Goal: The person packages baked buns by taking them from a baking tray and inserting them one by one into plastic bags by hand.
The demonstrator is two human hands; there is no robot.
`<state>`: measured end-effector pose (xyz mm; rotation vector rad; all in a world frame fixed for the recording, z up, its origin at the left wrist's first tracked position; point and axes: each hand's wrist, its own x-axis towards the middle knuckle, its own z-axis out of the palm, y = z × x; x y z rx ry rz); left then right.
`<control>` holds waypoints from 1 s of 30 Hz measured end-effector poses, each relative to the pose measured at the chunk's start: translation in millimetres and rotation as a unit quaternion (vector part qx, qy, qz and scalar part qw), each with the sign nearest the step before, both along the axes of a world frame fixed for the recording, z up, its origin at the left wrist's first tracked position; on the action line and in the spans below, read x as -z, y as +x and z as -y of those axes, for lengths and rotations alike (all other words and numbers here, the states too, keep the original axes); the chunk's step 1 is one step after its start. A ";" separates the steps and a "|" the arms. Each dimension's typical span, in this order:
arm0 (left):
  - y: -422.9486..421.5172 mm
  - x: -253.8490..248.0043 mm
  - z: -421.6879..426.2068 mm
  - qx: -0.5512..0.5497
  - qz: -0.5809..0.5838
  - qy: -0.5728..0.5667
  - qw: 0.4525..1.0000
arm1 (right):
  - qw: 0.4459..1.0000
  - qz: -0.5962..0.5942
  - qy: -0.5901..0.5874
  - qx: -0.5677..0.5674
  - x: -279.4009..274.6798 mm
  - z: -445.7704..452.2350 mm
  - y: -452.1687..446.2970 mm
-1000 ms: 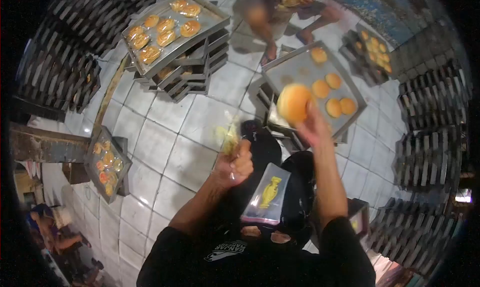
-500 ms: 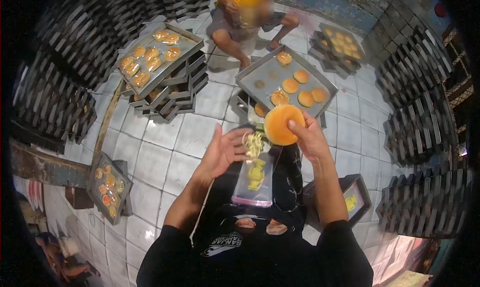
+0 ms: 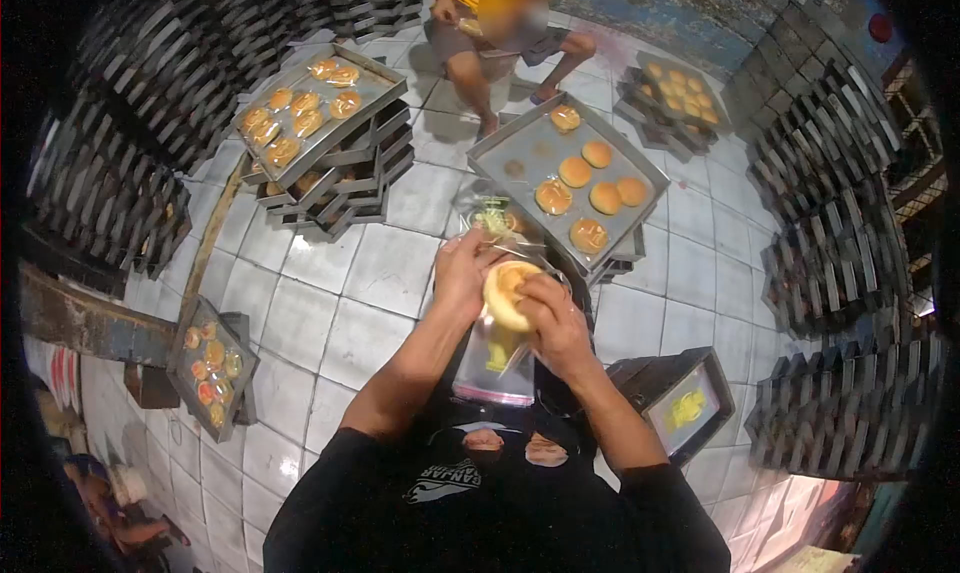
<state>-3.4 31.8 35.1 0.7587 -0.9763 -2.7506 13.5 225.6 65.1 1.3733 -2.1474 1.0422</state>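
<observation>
Over my lap, my right hand [image 3: 560, 323] is closed on a round bun [image 3: 507, 298], tilted so its pale side and a browned patch show. Beside it my left hand [image 3: 462, 276] has its fingers pinched at the edge of a clear plastic bag [image 3: 488, 219] with pale green print, just beyond the bun. The fingertips are partly hidden. Beneath both hands a stack of clear printed bags [image 3: 497, 375] lies on my lap. In front of me a metal tray [image 3: 540, 151] carries several golden buns, some wrapped in clear plastic.
Wrapped buns fill another tray [image 3: 375, 85] on stacked trays at the left. A smaller tray [image 3: 222, 413] of wrapped buns stands lower left, and a box with bags [image 3: 690, 409] at right. A person [image 3: 470, 58] sits opposite. Tall tray stacks [image 3: 825, 258] line the sides.
My right hand has brought the bun down and left, turning its golden top away. My left hand has gone from spread fingers to a pinch on the bag.
</observation>
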 end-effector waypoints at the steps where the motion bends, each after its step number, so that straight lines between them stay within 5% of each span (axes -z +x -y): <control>1: 1.3 -5.8 -7.8 0.018 -0.014 0.003 1.000 | 1.000 -0.001 0.006 0.001 8.7 -5.3 -4.4; 3: 8.4 -30.4 -20.1 0.023 -0.023 0.005 0.999 | 0.993 0.006 -0.060 0.100 18.4 -11.7 -12.9; 5: 11.7 -29.1 -19.5 0.147 0.017 0.054 0.988 | 0.995 -0.013 -0.070 0.074 -1.4 -4.2 -12.7; 7: 16.7 -26.1 -23.7 0.150 0.002 0.047 0.988 | 0.996 -0.039 -0.034 0.068 -19.5 2.6 -13.1; 11: 19.1 -9.5 9.4 0.129 -0.002 0.201 0.971 | 0.994 0.096 0.050 0.019 -22.1 34.5 7.6; 13: 24.5 11.9 23.8 0.108 -0.005 0.193 0.975 | 0.985 0.159 0.062 -0.019 7.6 46.8 15.5; 16: 62.8 -23.9 -27.7 0.052 -0.054 -0.069 0.995 | 0.982 0.041 0.163 0.086 19.0 51.3 4.2; 17: 59.8 -15.3 -23.4 0.048 -0.055 -0.069 0.995 | 0.982 0.040 0.163 0.082 11.0 51.2 2.4; 19: 50.0 7.1 -6.3 0.010 -0.169 -0.006 0.986 | 0.988 0.117 0.091 0.039 0.3 52.7 3.9; 20: 40.6 -6.7 13.7 0.052 -0.176 0.152 0.971 | 0.990 0.131 0.059 0.015 -1.9 54.2 4.5; 25: 18.7 6.8 -28.2 -0.070 -0.133 -0.010 0.989 | 0.992 0.035 0.105 0.055 3.5 63.5 -33.6; 27: 18.0 -0.7 -16.4 -0.040 -0.101 0.147 0.983 | 0.995 0.071 0.070 0.013 -30.9 64.1 -23.7; 29: 16.5 -14.1 2.8 -0.025 -0.098 0.165 0.981 | 0.998 0.041 0.055 -0.001 -42.9 58.8 -8.6; 30: 14.4 -12.2 10.8 -0.021 -0.119 0.178 0.977 | 0.992 0.121 0.039 -0.026 -40.6 56.7 -2.6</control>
